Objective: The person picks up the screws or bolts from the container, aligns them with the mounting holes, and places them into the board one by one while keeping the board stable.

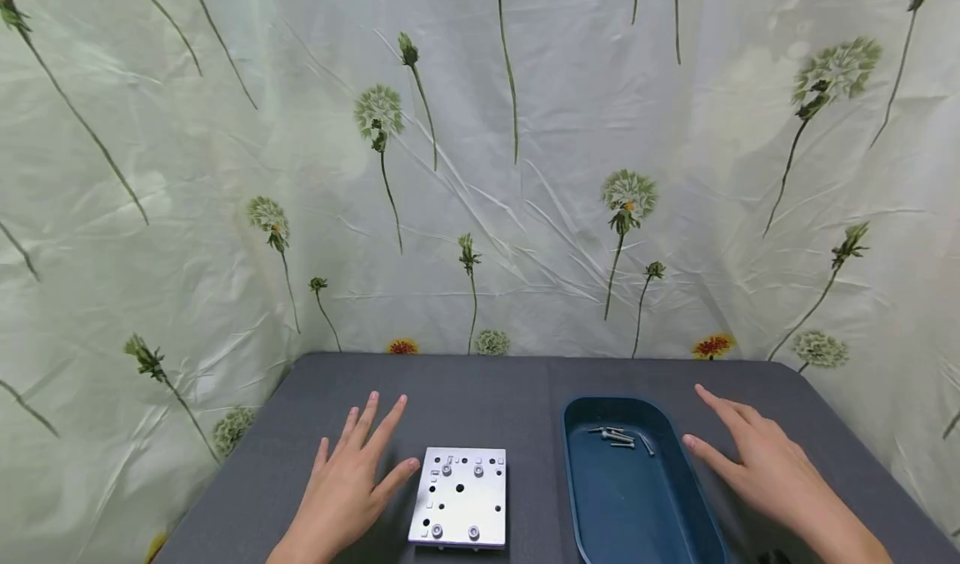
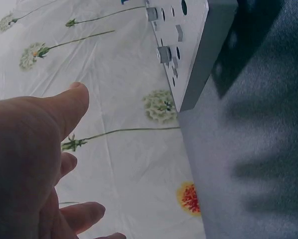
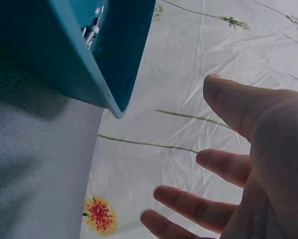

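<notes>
A silver metal plate [image 1: 468, 510] with drilled holes lies on the grey table; several socket-head screws [image 1: 474, 532] stand in it near its corners. My left hand [image 1: 348, 485] is spread over the table just left of the plate, holding nothing, its thumb toward the plate's edge. To the right of the plate sits a dark blue tray [image 1: 630, 514], with several loose screws [image 1: 618, 436] at its far end. My right hand [image 1: 780, 468] hovers beside the tray's right rim with fingers extended and nothing in it. The left wrist view shows the plate's side [image 2: 201, 59] beyond the thumb.
The grey tabletop [image 1: 465, 397] reaches back to a white curtain [image 1: 525, 214] printed with dandelions, which hangs behind and on both sides. A small black object [image 1: 774, 556] shows at the bottom edge below the right hand.
</notes>
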A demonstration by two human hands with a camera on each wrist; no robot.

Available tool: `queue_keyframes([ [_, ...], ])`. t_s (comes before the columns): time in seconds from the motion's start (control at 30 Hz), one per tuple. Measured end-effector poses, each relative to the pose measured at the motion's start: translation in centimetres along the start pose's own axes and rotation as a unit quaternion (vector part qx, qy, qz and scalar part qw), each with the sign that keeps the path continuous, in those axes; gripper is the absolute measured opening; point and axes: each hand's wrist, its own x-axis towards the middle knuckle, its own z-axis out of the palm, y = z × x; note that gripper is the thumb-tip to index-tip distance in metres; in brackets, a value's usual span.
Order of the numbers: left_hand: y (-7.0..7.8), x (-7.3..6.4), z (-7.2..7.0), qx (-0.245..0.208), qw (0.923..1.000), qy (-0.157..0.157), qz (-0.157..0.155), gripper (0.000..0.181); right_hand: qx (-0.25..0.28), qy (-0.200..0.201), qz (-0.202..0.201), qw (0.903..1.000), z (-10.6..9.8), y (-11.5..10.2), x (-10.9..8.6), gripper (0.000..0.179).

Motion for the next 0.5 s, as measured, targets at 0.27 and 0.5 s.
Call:
queue_keyframes([
  [0.27,0.2,-0.2,0.3,-0.013,0.9999,-0.002,0.002,0.082,0.029,-0.036,-0.010,0.9989,-0.2,-1.2,1.1,0.080],
  [0.5,-0.1,-0.2,0.8,-0.044,0.9989,-0.012,0.002,0.084,0.056,-0.089,-0.007,0.9945,-0.2,-2.0,2.2,0.073],
])
